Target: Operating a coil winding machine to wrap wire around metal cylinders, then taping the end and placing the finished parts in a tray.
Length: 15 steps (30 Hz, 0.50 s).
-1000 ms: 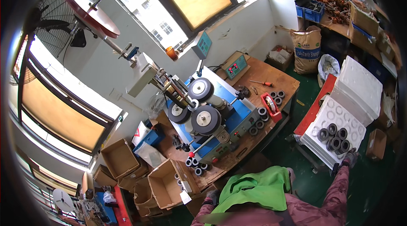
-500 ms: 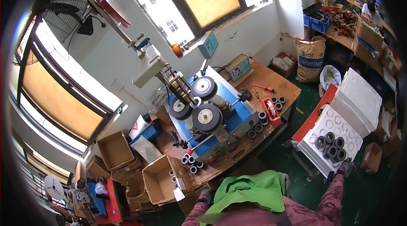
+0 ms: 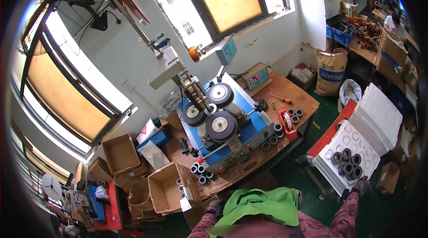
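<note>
At the lower right, my gloved right hand (image 3: 363,186) is at the near right corner of a white foam tray (image 3: 327,173). Its fingers are too small and dark to read. Several dark rings (image 3: 347,169) lie grouped on the tray, beside round hollows. My gloved left hand (image 3: 216,207) is low beside my green apron (image 3: 261,204), by the table's front edge, its fingers mostly hidden. Ahead on the table stands a blue winding machine (image 3: 249,135) with three black wheels (image 3: 221,126). A pale ring (image 3: 210,109) sits between the wheels.
More rings lie on the wooden table (image 3: 290,88), some by the machine's front left (image 3: 199,169), others beside a red tape dispenser (image 3: 287,124). An open cardboard box (image 3: 162,193) with a few rings stands at the left. A screwdriver (image 3: 281,99) and a paper sack (image 3: 331,73) are farther off.
The whole view has shifted slightly, with the machine and window now a little farther right. Both hands stay in nearly the same places; the rings on the tray look unchanged.
</note>
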Available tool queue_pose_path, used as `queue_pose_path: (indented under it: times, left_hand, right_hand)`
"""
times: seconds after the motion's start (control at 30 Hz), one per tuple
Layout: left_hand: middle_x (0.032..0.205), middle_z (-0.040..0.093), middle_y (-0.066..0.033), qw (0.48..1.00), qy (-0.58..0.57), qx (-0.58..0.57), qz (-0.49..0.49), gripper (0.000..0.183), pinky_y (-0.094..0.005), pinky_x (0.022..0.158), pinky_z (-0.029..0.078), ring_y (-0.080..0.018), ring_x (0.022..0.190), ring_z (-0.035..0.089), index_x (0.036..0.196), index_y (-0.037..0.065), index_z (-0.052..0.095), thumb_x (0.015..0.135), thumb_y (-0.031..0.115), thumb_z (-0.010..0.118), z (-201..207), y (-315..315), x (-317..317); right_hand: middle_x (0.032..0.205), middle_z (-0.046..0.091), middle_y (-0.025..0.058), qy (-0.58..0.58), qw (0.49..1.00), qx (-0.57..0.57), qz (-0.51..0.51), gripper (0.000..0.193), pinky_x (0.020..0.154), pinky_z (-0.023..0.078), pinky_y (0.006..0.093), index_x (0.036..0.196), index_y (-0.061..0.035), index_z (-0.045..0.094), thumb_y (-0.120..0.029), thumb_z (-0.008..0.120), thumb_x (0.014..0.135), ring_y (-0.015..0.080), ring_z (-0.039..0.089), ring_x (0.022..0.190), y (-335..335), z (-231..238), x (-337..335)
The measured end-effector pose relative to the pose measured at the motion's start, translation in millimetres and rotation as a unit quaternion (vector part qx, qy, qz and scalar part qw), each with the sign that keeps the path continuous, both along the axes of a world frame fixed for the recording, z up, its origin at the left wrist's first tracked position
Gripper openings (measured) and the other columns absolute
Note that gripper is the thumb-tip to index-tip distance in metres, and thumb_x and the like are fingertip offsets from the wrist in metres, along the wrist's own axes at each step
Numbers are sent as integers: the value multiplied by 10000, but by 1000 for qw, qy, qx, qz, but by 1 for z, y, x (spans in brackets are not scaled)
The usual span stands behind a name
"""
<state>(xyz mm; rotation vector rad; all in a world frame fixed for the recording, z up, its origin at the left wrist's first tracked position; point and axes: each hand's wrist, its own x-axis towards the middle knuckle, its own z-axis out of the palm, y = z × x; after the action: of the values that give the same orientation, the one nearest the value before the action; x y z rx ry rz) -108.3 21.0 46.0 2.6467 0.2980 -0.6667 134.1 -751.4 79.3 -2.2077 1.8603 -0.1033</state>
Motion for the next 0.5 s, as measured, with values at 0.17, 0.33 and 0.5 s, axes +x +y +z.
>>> queue_pose_path:
  times: [0.17, 0.33, 0.5]
  left_hand:
    - [955, 620, -170, 1000, -3, 11, 19, 333, -381, 788, 473, -322, 920, 591, 965, 116, 628, 719, 336, 585, -12, 9, -11]
    - [947, 623, -163, 998, 31, 42, -27, 339, -380, 782, 474, -320, 923, 589, 942, 124, 636, 669, 323, 617, 13, -5, 4]
    - [907, 628, -159, 1000, -14, 19, -1, 328, -385, 759, 480, -325, 888, 597, 896, 120, 646, 639, 322, 630, 16, -6, 2]
  right_hand:
    - [1143, 555, 157, -14, 1000, 2, -3, 638, 830, 427, 474, 1223, -144, 468, -602, 289, 816, 345, 543, 1031, -5, -15, 6]
    - [1155, 546, 143, -17, 1000, 25, -3, 640, 832, 422, 485, 1244, -164, 445, -607, 289, 809, 338, 536, 1041, -6, -8, -2]
    - [1154, 547, 139, -25, 1000, 7, -13, 631, 830, 421, 489, 1225, -151, 459, -601, 293, 815, 333, 535, 1044, 14, 12, 3]
